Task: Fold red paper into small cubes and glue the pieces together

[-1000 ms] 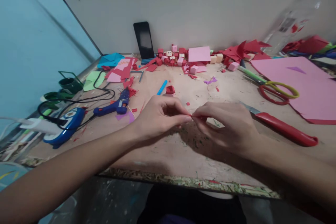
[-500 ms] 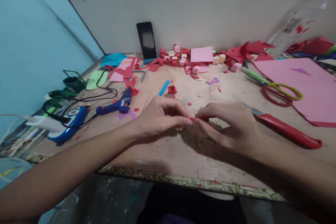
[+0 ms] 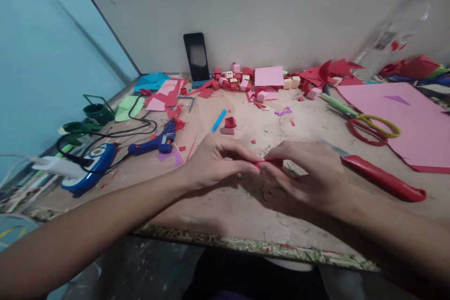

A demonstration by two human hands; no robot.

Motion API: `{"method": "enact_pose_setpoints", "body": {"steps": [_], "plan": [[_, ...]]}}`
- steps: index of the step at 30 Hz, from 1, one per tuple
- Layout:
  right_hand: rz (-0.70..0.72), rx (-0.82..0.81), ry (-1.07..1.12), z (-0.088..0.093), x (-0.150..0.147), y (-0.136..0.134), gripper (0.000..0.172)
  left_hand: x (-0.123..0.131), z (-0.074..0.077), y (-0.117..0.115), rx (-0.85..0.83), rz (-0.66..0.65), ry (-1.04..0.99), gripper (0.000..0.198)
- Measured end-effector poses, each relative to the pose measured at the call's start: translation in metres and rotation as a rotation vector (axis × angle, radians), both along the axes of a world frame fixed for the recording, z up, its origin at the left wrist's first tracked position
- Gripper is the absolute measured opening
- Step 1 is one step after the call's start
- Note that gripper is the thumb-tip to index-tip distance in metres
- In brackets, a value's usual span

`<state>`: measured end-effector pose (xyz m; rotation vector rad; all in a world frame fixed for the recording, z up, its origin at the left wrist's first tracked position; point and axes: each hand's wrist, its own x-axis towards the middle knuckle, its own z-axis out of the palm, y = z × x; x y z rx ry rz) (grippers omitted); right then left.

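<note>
A small piece of red paper (image 3: 260, 164) is pinched between the fingertips of both hands, just above the table; its shape is mostly hidden. My left hand (image 3: 221, 157) is closed on its left end with thumb and forefinger. From the right, my right hand (image 3: 305, 168) grips the same piece, and some red shows behind its thumb. Beyond the hands lie a small red paper box (image 3: 229, 122), a tiny red square (image 3: 253, 141) and a blue stick-like tool (image 3: 218, 121).
A red-handled knife (image 3: 385, 178) lies beside my right hand, with scissors (image 3: 372, 129) and pink paper (image 3: 418, 126) beyond. Left are a blue glue gun (image 3: 154, 143), its cable and a blue power strip (image 3: 89, 168). Along the wall are a phone (image 3: 197, 57) and several paper cubes (image 3: 236, 75).
Both hands stay nearly in place. The fingertips have shifted slightly on the red paper, and more of it shows by the right thumb. The camera view has shifted a little.
</note>
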<state>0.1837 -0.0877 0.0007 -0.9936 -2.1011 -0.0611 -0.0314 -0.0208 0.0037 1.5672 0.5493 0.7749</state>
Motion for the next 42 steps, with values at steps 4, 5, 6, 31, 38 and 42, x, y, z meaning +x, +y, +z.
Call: {"method": "enact_pose_setpoints", "body": {"steps": [4,5,6,31,38,42], "plan": [[-0.059,-0.011,0.01,-0.003,-0.002,-0.001,0.017,-0.001,0.003,-0.001,0.006,0.02,0.039,0.007],[-0.064,-0.022,0.017,-0.004,-0.002,-0.001,0.018,-0.001,0.004,-0.001,0.001,0.028,0.051,0.006],[-0.062,-0.039,0.024,-0.004,-0.003,-0.001,0.018,-0.001,0.004,-0.002,-0.007,0.035,0.059,0.006],[-0.035,-0.336,0.305,0.005,-0.014,-0.006,0.017,0.001,0.01,-0.005,-0.168,0.123,-0.001,0.012],[0.036,-0.442,0.405,0.009,-0.015,-0.004,0.018,0.003,0.002,0.0,-0.151,0.109,-0.071,0.017],[0.052,-0.459,0.429,0.01,-0.014,-0.004,0.018,0.003,0.0,-0.002,-0.063,0.165,-0.104,0.016]]}}
